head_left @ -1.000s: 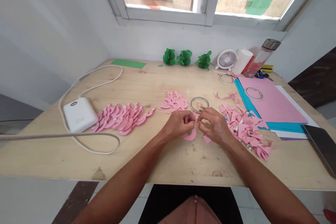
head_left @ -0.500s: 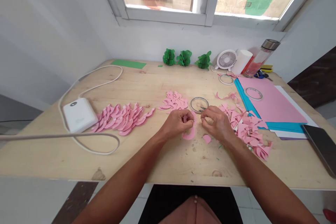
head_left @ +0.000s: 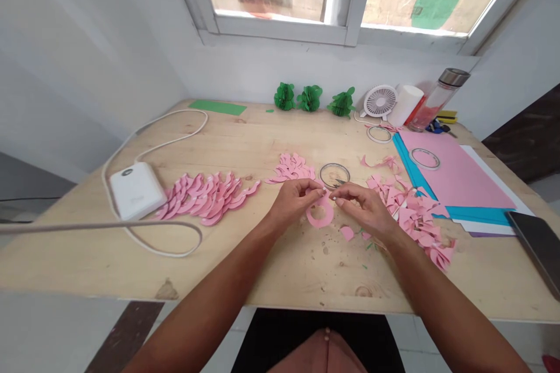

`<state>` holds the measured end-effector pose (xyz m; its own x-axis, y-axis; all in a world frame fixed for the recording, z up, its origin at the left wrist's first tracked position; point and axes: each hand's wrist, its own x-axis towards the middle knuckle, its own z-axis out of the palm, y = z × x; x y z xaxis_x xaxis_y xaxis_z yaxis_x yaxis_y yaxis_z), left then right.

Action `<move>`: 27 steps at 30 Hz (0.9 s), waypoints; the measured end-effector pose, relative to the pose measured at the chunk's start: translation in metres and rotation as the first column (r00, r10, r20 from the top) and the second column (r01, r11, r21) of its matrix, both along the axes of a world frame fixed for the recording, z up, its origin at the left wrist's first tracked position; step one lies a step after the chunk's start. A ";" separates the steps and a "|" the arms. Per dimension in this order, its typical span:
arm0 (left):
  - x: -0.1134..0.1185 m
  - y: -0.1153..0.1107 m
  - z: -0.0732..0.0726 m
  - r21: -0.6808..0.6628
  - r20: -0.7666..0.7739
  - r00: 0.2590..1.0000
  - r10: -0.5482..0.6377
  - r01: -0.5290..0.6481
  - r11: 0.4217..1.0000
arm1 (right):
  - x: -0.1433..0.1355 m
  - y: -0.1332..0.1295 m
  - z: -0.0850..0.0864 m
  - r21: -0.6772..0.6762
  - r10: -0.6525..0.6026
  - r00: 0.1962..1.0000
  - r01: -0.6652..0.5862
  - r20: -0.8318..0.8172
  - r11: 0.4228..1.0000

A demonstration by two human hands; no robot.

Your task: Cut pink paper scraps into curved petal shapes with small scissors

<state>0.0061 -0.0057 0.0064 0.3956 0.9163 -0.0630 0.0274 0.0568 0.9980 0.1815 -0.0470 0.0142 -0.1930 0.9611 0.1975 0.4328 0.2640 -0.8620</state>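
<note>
My left hand [head_left: 289, 203] is closed, pinching the upper part of a curved pink paper strip [head_left: 321, 222] that curls into an open ring just above the table. Close by on the right, my right hand [head_left: 366, 207] has its thumb and fingertips pressed together, with a tiny whitish bit at the tips too small to name. Its fingertips are near the ring's top end. Behind the hands lies a tape roll [head_left: 322, 168], with a dark pointed metal tip beside it. A small pink paper piece [head_left: 347, 233] rests below the right hand.
Wavy pink strips [head_left: 205, 198] lie left, near a white power bank [head_left: 135, 191] with a looping cable. Pink scraps [head_left: 415, 215] are heaped right, beside stacked coloured sheets [head_left: 464, 169] and a phone [head_left: 536, 245]. Green paper balls [head_left: 310, 98], a fan [head_left: 380, 101] and a bottle [head_left: 440, 99] stand behind.
The fingertips of both hands have come closer together. The pink ring is turned so that more of its curve shows, and the right hand has shifted slightly toward it.
</note>
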 end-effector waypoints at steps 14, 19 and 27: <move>0.000 -0.001 0.005 -0.020 0.124 0.992 0.019 -0.016 1.000 | -0.002 0.000 -0.001 -0.084 0.135 0.987 -0.142 -0.089 0.986; -0.003 0.000 0.007 -0.026 0.145 0.988 0.055 -0.052 0.998 | 0.001 0.001 -0.002 -0.073 0.057 0.995 -0.063 -0.083 0.995; -0.002 0.001 0.003 -0.043 0.180 0.984 0.011 -0.003 0.999 | 0.002 0.003 -0.004 -0.057 0.017 0.995 -0.023 -0.097 0.998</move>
